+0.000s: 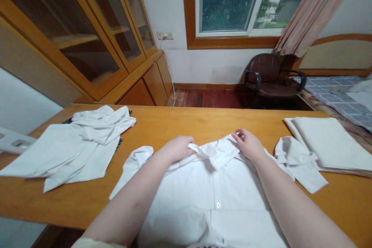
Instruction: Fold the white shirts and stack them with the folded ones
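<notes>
Evidently, the white shirt (188, 190) is lying across the table (162, 124), directly below the fingers and reaching toward the wearer, with its collar (216, 157) bridging the space between them. The left hand (181, 146) is pinching one part of that collar, fingers curling shut with thin cloth poking out past them. The right hand (247, 143) is holding the other end, thumb and fingertips nearly meeting over the edge.

Judging by the creases, the fabric is behaving as light, soft and limp, hardly fragile, and probably slipping easily on smooth wood. The collar is looking somewhat firmer than the body, so its two ends are offering the best hold; the loose sleeves beyond either wrist are likely to be sagging and wrinkling if grasped.

Left of the fingers, a rumpled heap of white clothes (78, 159) is resting on the wood; to their right, a neat folded white stack (334, 139) is sitting just beside a sleeve. Farther beyond them, a glass-fronted cabinet (151, 83) is standing left, while a brown chair (266, 71) is waiting below the window (229, 0).
</notes>
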Demonstrator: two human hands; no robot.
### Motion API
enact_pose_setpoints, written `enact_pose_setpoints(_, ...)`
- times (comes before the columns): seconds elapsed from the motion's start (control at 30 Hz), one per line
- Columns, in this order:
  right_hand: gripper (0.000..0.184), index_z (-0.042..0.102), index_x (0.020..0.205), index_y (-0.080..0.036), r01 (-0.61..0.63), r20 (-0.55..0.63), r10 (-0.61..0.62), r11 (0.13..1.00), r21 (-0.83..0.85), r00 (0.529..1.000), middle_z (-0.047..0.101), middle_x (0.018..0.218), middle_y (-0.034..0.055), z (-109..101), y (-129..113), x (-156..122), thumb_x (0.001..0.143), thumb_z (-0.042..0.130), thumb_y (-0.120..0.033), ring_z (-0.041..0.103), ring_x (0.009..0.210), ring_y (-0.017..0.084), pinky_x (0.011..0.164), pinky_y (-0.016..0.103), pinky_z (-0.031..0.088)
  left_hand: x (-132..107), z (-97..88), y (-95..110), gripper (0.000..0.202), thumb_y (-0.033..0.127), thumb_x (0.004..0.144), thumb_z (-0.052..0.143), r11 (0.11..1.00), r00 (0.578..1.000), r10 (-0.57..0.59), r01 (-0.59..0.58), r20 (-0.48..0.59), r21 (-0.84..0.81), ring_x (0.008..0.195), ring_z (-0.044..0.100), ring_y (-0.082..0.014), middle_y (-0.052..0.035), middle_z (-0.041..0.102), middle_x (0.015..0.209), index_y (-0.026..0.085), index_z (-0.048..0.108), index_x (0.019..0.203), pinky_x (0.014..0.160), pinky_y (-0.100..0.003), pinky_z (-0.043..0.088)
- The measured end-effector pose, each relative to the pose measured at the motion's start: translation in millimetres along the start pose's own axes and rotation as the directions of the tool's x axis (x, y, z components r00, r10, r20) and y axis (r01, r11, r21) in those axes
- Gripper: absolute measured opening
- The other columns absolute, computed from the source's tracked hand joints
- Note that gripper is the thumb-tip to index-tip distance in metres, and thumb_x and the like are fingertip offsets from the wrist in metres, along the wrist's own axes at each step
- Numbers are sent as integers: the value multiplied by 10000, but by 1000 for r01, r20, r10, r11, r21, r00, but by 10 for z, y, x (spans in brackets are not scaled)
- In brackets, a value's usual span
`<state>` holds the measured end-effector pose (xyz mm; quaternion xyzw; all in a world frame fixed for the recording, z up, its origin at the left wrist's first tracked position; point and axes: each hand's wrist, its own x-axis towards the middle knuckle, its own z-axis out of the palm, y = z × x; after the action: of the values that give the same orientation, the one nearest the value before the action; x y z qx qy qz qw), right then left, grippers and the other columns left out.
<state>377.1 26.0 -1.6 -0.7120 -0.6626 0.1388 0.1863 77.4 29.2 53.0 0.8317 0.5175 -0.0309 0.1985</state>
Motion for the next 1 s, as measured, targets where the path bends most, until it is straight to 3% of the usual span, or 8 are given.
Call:
enact_pose_setpoints(0.17,473,576,1154,-164,70,-38,-65,987,148,997,655,1091,107,-17,11,-44,895,366,-499,614,870,218,774,330,431,169,5,-218,261,320,896,415,953,908,-167,248,-383,173,960,577,-253,-107,646,984,168,608,984,825,-359,418)
enact_pose_setpoints(0.3,461,539,1227,-185,121,-28,-118,976,180,993,681,957,73,-6,4,-67,889,397,-464,619,793,201,723,315,442,91,76,-211,320,286,896,427,952,860,-105,233,-500,200,1126,501,-260,-123,587,1184,169,561,1162,960,-388,366)
enact_pose_setpoints(0.4,367,586,1138,-206,153,-34,-149,968,200,988,684,982,58,14,-8,-72,894,377,-384,618,875,202,768,316,441,-48,99,-54,304,271,912,387,960,893,-60,174,-446,220,1145,496,-258,-122,586,1192,184,579,1132,976,-396,366)
enact_pose_setpoints(0.5,319,600,1053,-206,154,-24,-153,948,280,988,683,1032,55,30,-16,-68,892,370,-359,609,960,203,847,328,435,-160,165,155,322,241,931,304,957,954,-164,215,-250,196,904,613,-231,-119,645,971,165,599,1036,785,-358,470)
enact_pose_setpoints(0.6,317,593,1037,-203,101,-6,-106,924,369,994,697,981,58,49,-3,-56,882,398,-400,625,923,208,847,343,452,-182,317,296,326,200,916,301,945,963,-253,268,-96,187,831,632,-220,-135,645,916,127,583,1063,712,-333,488)
enact_pose_setpoints(0.8,407,533,1167,-200,137,-27,-146,835,533,989,621,1184,100,157,79,-15,865,451,-459,582,1079,220,953,375,428,17,664,194,514,371,872,450,960,963,-180,216,-200,179,1331,301,-361,-193,378,1433,117,441,1319,1030,-517,301)
enact_pose_setpoints(0.93,689,214,1438,-220,300,-142,-268,763,573,953,220,1527,125,248,143,-5,860,480,-485,299,1360,238,1074,431,312,168,719,-14,649,513,892,381,967,963,-183,212,-197,142,1389,150,-387,-162,231,1520,147,311,1423,1073,-583,166)
enact_pose_setpoints(1.0,721,183,1453,-231,334,-183,-280,784,523,942,122,1552,120,256,155,-7,855,499,-479,242,1383,253,1083,455,291,214,684,-109,655,536,905,329,974,967,-170,194,-188,117,1401,121,-367,-130,198,1536,174,271,1447,1088,-576,131)
